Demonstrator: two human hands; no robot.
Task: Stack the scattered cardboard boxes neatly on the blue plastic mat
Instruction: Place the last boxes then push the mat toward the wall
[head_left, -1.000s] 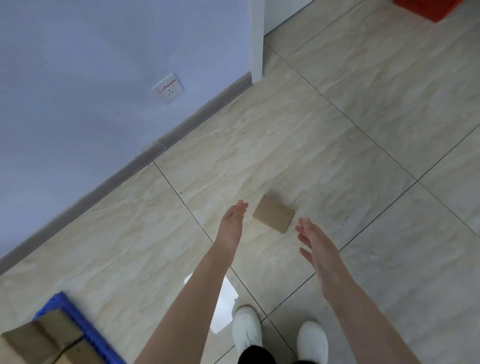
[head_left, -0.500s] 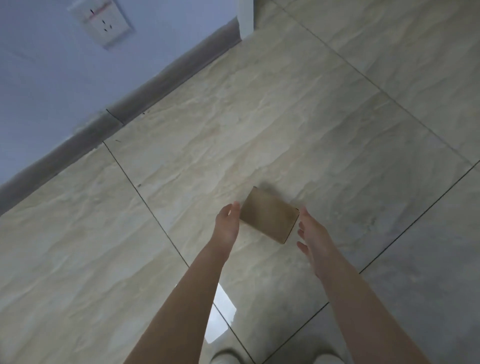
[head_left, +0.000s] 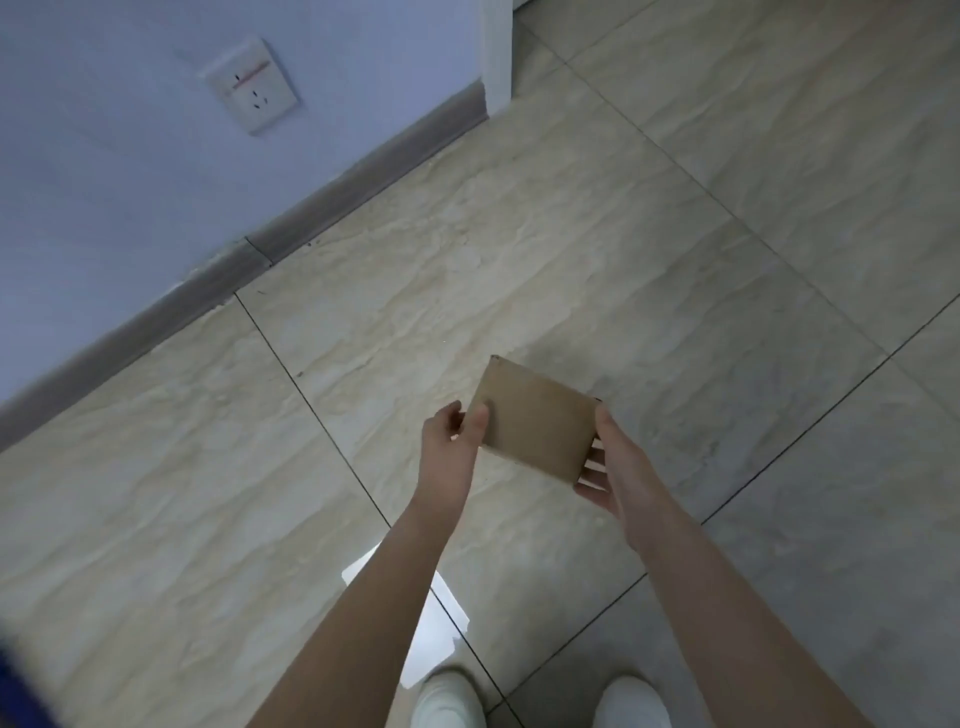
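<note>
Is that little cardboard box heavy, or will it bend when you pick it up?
Probably light: the cardboard box is small and thin, and the left hand and right hand hold it just by its ends. Likely stiff: its top looks flat, with straight edges and no sagging. It should not roll, since its sides are flat.
</note>
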